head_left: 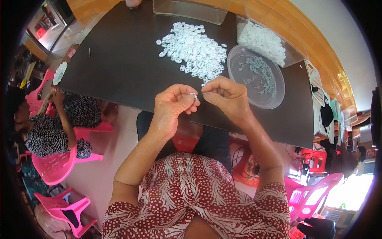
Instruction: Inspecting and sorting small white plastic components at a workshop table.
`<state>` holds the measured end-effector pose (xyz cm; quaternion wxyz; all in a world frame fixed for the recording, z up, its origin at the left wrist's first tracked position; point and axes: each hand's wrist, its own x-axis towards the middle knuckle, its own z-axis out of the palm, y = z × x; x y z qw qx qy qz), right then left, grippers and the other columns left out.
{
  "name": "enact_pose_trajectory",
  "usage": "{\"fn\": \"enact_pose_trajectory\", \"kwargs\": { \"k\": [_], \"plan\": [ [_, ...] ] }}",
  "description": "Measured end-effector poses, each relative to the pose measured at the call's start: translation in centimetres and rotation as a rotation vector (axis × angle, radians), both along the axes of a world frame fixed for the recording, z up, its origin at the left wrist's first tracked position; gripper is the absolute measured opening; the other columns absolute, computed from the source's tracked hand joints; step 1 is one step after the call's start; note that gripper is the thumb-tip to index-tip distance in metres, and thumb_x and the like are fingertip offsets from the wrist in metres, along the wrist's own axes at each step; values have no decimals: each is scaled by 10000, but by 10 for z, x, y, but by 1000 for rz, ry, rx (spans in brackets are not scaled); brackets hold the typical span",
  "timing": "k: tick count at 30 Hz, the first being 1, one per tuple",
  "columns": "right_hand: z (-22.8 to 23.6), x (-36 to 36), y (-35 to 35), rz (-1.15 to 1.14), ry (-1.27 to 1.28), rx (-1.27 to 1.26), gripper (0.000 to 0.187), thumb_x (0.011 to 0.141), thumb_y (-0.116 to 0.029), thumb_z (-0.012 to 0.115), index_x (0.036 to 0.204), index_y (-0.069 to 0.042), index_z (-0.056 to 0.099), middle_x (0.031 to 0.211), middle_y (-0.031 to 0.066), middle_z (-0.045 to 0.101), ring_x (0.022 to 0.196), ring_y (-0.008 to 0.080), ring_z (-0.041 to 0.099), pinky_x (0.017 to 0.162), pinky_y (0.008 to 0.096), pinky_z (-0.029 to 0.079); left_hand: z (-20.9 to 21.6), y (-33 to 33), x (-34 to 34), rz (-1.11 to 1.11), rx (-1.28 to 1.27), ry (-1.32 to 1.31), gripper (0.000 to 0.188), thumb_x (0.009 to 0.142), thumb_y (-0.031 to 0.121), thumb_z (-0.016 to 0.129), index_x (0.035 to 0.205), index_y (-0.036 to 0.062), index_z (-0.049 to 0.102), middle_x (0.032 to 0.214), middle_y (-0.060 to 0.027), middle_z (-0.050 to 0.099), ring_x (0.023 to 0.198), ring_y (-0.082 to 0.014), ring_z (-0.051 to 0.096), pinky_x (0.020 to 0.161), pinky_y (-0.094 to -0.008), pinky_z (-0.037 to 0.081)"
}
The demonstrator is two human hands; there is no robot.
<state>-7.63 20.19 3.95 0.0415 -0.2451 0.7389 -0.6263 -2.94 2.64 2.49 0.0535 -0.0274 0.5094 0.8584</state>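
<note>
My left hand (169, 107) holds a small white plastic piece (193, 95) between thumb and fingertips, above the near edge of the dark table. Close on its right, my right hand (230, 99) is pinched, its fingertips pointing toward the piece. Whatever those fingertips hold is too small to make out. Beyond both hands lies a loose heap of small white oval pieces (193, 49). Right of the heap, a round clear plastic dish (264, 102) holds many tiny grey-green parts (260, 69).
A clear box (292, 51) with more white pieces (260, 40) stands at the far right, and another clear box (191, 18) at the back. A pale scalloped object (59, 73) sits at the table's left corner. Another person (47, 131) sits at left among pink chairs (53, 167).
</note>
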Motion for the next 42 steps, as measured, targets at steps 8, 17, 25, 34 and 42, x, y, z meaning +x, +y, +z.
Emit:
{"fn": "enact_pose_trajectory", "kwargs": {
  "k": [8,17,25,34,42],
  "plan": [
    [-4,14,-23,10,-79,9,120,764,-11,643,884,-15,640,778,-7,615,692,36,512,616,202,416,-6,-18,14,71,24,46,149,869,105,606,955,-15,623,802,-80,639,676,-118,584,620,-225,463],
    [-11,22,-33,5,-69,-3,126,770,-6,640,896,-13,626,781,-4,613,696,39,512,620,203,420,-15,-20,20,109,97,61,189,839,57,628,1010,-24,619,855,-74,634,728,-127,576,672,-244,464],
    [-12,26,-37,-1,-127,51,159,799,49,630,954,20,610,884,23,597,798,62,553,717,202,452,-22,-17,20,151,49,79,137,851,79,623,955,-5,594,866,-55,624,711,-98,553,635,-222,444],
    [-13,26,-39,-36,-81,-38,147,797,-11,632,941,6,610,776,0,601,703,37,530,624,193,438,-13,-21,26,118,-57,73,138,870,116,613,933,-4,592,798,-44,625,681,-93,573,624,-204,458],
    [-16,27,-42,-12,-84,-24,153,792,-16,636,942,6,609,784,7,604,705,38,531,622,195,435,-20,-20,29,131,-44,154,156,867,100,616,952,-29,594,832,-44,616,733,-86,571,658,-207,471]
  ]
}}
